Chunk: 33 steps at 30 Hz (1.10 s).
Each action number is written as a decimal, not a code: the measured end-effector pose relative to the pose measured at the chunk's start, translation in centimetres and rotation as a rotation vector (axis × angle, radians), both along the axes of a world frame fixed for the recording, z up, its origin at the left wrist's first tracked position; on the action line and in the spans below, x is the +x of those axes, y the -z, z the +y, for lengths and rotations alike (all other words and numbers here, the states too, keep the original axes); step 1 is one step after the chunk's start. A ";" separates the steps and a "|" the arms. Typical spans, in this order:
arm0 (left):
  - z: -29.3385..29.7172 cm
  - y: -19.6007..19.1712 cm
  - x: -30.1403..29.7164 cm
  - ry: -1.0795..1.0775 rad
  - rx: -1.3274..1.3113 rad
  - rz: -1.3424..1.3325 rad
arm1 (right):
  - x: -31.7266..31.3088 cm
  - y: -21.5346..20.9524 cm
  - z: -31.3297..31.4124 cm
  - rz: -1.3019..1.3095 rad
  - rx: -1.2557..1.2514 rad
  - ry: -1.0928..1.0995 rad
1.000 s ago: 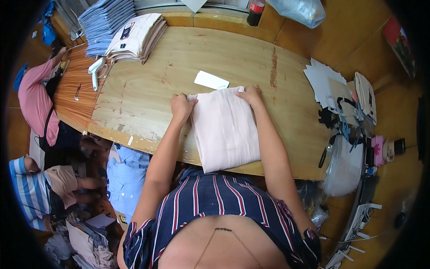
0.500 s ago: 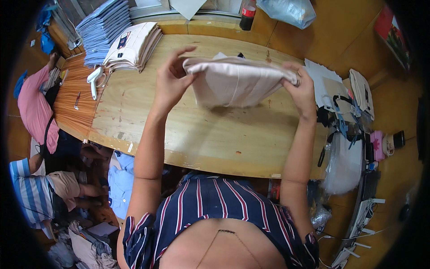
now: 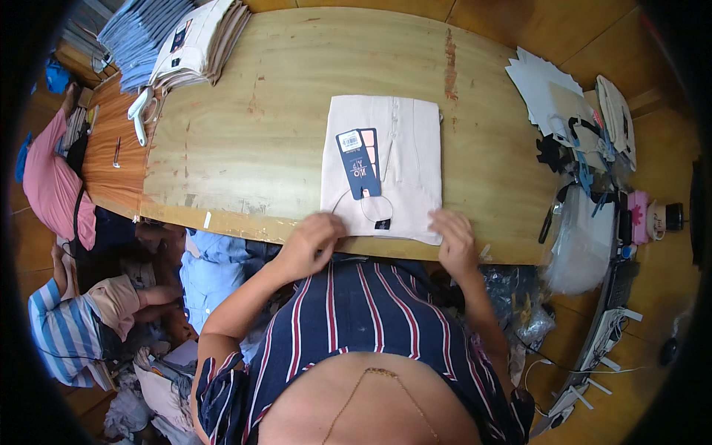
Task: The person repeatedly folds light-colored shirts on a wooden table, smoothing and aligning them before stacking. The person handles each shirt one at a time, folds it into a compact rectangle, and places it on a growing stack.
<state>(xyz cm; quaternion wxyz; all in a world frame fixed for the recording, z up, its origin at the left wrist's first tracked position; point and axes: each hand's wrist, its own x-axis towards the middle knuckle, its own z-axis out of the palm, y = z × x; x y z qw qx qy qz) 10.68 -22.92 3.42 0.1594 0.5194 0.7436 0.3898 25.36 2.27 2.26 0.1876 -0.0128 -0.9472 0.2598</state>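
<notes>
A folded pale-pink garment (image 3: 411,167) lies flat near the table's front edge, with a seam running down its upper part. On it rests a dark blue hang tag (image 3: 354,165) with a thin loop of cord, and a small dark label (image 3: 382,224) sits near its bottom edge. My left hand (image 3: 315,241) has its fingers curled at the garment's lower left corner. At the lower right corner, the bent fingers of my right hand (image 3: 454,241) are on the garment's edge. Both thumbs are partly hidden.
Stacks of folded blue shirts (image 3: 144,41) and cream garments (image 3: 196,48) stand at the far left, near a white handheld tool (image 3: 139,117). White sheets (image 3: 545,85) and plastic bags (image 3: 578,248) lie right. Two other people, in pink (image 3: 55,185) and striped blue (image 3: 67,326), are left.
The garment, held up and blurred before, now lies flat nearer me with its hang tag showing. Both hands have come down and toward me, to its near corners. The view has tilted downward.
</notes>
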 end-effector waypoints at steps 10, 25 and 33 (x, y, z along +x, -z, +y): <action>8.7 2.1 -2.5 -0.712 0.261 -0.142 | -8.4 0.9 -0.1 0.036 -0.339 0.286; 3.4 2.7 2.5 -0.917 -0.289 -0.335 | -1.4 4.9 1.3 -0.397 -1.337 0.237; 0.3 2.1 -2.0 -0.819 0.063 -0.783 | -7.8 1.5 1.6 -0.665 -1.686 -0.167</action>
